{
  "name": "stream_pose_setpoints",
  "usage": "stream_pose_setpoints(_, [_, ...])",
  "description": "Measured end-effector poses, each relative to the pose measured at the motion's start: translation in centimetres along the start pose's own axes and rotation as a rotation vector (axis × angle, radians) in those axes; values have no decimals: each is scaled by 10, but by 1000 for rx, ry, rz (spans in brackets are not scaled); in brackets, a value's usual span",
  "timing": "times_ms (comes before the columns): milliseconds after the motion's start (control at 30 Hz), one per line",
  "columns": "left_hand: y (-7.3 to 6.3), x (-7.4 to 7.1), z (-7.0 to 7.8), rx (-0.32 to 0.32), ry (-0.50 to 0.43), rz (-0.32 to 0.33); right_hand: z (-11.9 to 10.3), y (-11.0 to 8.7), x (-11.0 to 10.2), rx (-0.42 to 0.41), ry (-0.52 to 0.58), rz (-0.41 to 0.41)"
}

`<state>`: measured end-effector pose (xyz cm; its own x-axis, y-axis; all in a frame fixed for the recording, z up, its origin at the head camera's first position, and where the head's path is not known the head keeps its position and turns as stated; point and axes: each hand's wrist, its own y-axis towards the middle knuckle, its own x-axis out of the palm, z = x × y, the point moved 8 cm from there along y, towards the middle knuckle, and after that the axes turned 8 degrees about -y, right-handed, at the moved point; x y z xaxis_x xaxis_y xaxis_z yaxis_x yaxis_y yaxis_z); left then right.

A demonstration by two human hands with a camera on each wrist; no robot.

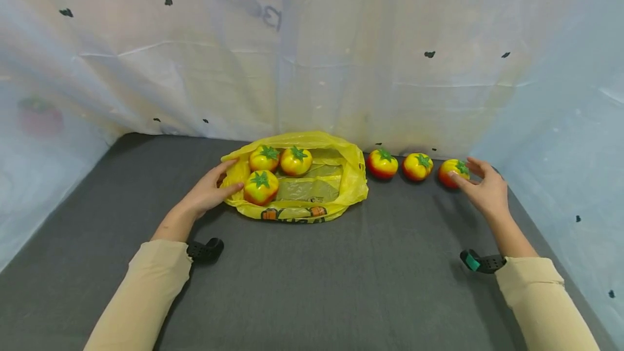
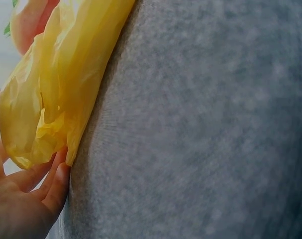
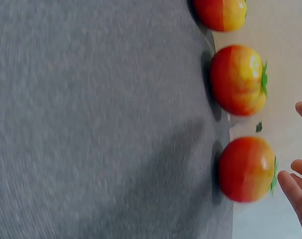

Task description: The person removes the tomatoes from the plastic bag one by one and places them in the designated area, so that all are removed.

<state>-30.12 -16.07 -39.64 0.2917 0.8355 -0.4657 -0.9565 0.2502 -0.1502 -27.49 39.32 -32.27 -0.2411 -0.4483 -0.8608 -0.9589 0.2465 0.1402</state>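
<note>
A yellow plastic bag [image 1: 353, 177] lies with its mouth spread wide, and three yellow-red tomatoes [image 1: 261, 187] sit in its left half. My left hand [image 1: 210, 188] holds the bag's left side, thumb over the rim and fingers along the outside; the left wrist view shows fingertips [image 2: 61, 174] against the bunched plastic. To the right of the bag, three more tomatoes stand in a row: one beside the bag [image 1: 382, 164], a middle one [image 1: 417, 167] and a rightmost tomato [image 1: 450, 174]. Over that last one hovers my right hand [image 1: 487, 186], thumb and fingers spread, fingertips just off its green top in the right wrist view.
Dark grey cloth covers the table [image 1: 341, 286]. Whitish plastic sheeting [image 1: 317, 58] hangs along the back, close behind the row of tomatoes, and bluish sheeting [image 1: 575, 177] closes off the right side. Black straps [image 1: 205, 251] are worn on both wrists.
</note>
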Motion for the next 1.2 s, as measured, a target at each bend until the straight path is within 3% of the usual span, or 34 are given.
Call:
stream_pose_setpoints(367, [1,-3,0,-14,-2,9,-29,-1,7,-99,42,29])
stream_pose_setpoints(733, [1,0,-1,-13,-20,-8,-46,-10,15,-128,82,61])
stream_pose_setpoints(1200, [0,0,-1,-13,-19,-14,-75,-15,26,-235,155,42])
